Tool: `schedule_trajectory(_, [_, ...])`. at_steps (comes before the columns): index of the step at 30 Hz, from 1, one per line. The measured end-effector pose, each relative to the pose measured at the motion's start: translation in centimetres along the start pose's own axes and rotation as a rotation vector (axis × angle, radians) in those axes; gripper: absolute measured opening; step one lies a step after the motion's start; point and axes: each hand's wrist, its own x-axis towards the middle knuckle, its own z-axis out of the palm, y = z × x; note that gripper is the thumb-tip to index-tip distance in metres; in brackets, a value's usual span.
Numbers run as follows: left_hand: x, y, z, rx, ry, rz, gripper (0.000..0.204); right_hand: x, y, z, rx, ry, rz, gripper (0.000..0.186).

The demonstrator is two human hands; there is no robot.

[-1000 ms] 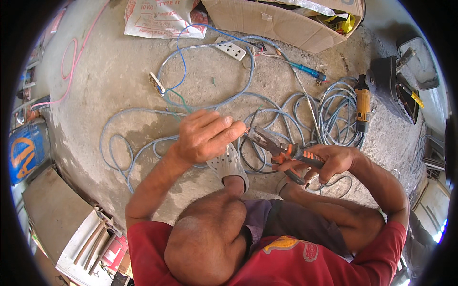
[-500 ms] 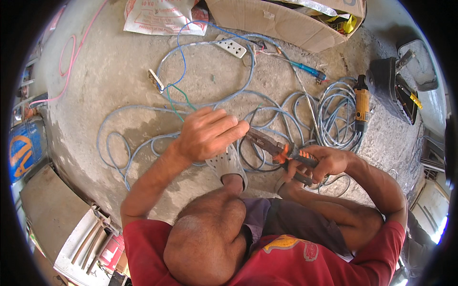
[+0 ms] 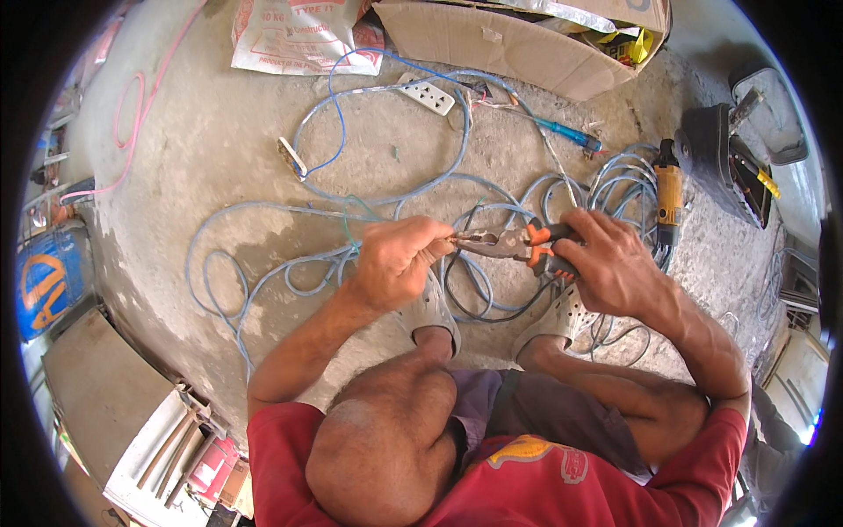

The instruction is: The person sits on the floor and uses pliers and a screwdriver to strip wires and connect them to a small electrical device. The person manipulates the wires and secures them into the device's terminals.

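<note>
My left hand is closed in front of me, fingers pinched on a thin green wire that trails off behind it toward the floor. In my right hand are combination pliers with orange and black handles, held nearly level. The tips of their worn metal jaws meet the fingertips of my left hand, and what lies between the tips is too small to make out. Beyond my hands, a small white outlet piece lies on the floor with a blue wire running from it.
Grey-blue cable loops widely over the concrete floor. Farther off are a white power strip, a blue screwdriver, a cardboard box and a sack. A yellow-black power tool and black toolbox stand right.
My right hand has risen and turned the pliers from slanting to nearly level. My left hand has shifted slightly right and nearer me. The green wire has swung away from beside the white outlet piece.
</note>
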Motion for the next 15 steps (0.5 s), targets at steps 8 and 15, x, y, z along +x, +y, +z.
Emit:
schedule_trajectory(8, [0.6, 0.0, -0.4, -0.878, -0.388, -0.821, 0.021, -0.1, 3.1, -0.1, -0.420, 0.218, -0.177, 0.037])
schedule_trajectory(15, [0.7, -0.9, -0.3, 0.275, 0.041, 0.262, 0.016, -1.8, 3.2, 0.0, 1.060, -0.405, 0.219, 0.074])
